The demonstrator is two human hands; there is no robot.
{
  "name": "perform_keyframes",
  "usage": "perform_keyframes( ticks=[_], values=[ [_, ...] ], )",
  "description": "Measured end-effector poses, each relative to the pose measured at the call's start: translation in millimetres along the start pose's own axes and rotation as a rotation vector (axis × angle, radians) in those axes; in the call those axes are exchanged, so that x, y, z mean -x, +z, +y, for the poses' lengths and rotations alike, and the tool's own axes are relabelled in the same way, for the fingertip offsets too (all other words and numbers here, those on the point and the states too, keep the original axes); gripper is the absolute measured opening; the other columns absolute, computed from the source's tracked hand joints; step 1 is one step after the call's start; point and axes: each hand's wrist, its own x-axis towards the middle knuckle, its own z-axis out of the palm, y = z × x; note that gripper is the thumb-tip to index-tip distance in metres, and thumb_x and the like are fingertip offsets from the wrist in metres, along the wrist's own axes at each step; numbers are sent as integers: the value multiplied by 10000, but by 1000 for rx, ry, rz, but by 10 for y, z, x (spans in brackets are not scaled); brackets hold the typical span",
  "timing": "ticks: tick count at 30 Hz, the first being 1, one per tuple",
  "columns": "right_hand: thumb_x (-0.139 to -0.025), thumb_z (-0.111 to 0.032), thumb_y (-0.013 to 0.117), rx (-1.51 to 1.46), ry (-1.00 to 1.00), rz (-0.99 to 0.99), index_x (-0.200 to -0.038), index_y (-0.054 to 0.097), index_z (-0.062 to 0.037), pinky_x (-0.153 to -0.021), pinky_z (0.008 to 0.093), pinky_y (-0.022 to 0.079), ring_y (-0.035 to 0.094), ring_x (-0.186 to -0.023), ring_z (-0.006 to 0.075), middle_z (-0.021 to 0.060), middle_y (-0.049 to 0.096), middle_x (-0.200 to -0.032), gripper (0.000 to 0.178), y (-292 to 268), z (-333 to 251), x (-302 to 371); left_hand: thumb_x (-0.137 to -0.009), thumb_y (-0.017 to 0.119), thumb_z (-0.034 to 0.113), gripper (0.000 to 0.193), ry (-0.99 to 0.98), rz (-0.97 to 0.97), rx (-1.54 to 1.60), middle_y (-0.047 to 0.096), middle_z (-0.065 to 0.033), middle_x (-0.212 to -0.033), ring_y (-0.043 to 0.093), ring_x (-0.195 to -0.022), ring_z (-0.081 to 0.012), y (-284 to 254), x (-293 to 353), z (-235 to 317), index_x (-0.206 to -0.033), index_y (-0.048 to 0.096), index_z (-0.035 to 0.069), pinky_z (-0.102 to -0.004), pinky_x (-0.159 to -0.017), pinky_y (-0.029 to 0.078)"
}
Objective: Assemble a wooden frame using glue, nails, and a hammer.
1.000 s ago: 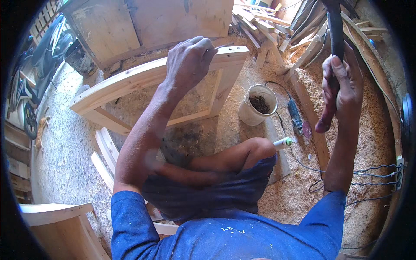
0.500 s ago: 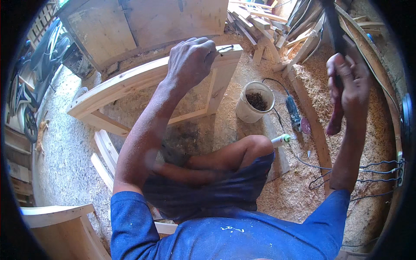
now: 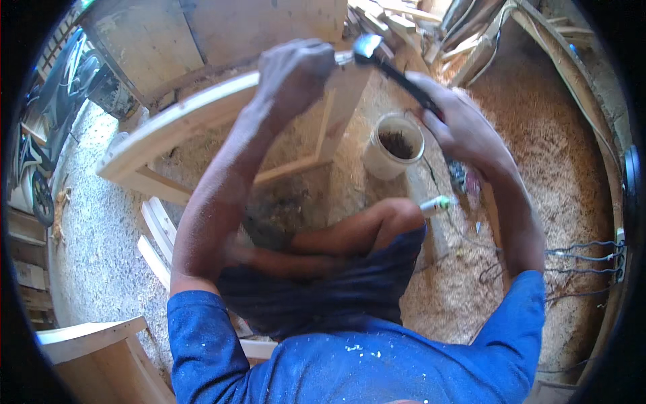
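Note:
My right hand (image 3: 464, 124) is closed round the handle of a hammer (image 3: 402, 82). The hammer's head is over the far right corner of a pale wooden frame (image 3: 192, 108), blurred by motion; whether it touches the wood I cannot tell. My left hand (image 3: 296, 71) is closed on the frame's top rail, just left of the hammer head, its fingertips hidden behind the rail. The frame stands up in front of my folded legs. A small dark nail-like piece showed at that corner earlier; now the hammer covers that spot.
A white bucket (image 3: 372, 155) of nails stands right of the frame. Beyond my knee lie a white-and-green tube (image 3: 434, 205), a power tool (image 3: 458, 178) and cables (image 3: 579, 256) among wood shavings. Scrap wood (image 3: 407, 20) is piled at the back. Curved wooden pieces (image 3: 158, 232) lie left.
My right hand has swung the hammer from raised at the right down and left to the frame's corner. My left hand stays at the rail. The view has shifted slightly.

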Motion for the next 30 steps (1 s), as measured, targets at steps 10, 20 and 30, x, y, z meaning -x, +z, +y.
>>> perform_keyframes(
  ticks=[10, 20, 30],
  values=[
    [-1070, -235, 506, -946, 294, 534, -1413, 472, -51, -414, 190, 348, 426, -468, 29, 3, 547, -700, 391, -175, -397, 1115, -951, 671, 150, 81, -283, 119, 157, 727, -148, -892, 723, -805, -317, -105, -204, -13, -977, 692, 77, -418, -661, 547],
    [-1058, -240, 542, -829, 866, 468, -1279, 493, -72, -388, 186, 343, 441, -478, 29, -30, 518, -709, 281, 606, -602, 2613, -904, 664, 109, 193, 11, 87, -192, 656, -102, -864, 692, -783, -326, -1013, 619, -454, -1090, 712, 126, -420, -695, 572],
    [-1078, -279, 463, -311, 647, 522, -1144, 606, -34, -368, 209, 306, 397, -399, 39, -30, 446, -590, 291, -539, -1049, 2051, -741, 684, 769, 740, -241, -475, -625, 750, -147, -843, 737, -818, -347, -910, 222, -861, -858, 779, 44, -452, -735, 583]
  ],
)
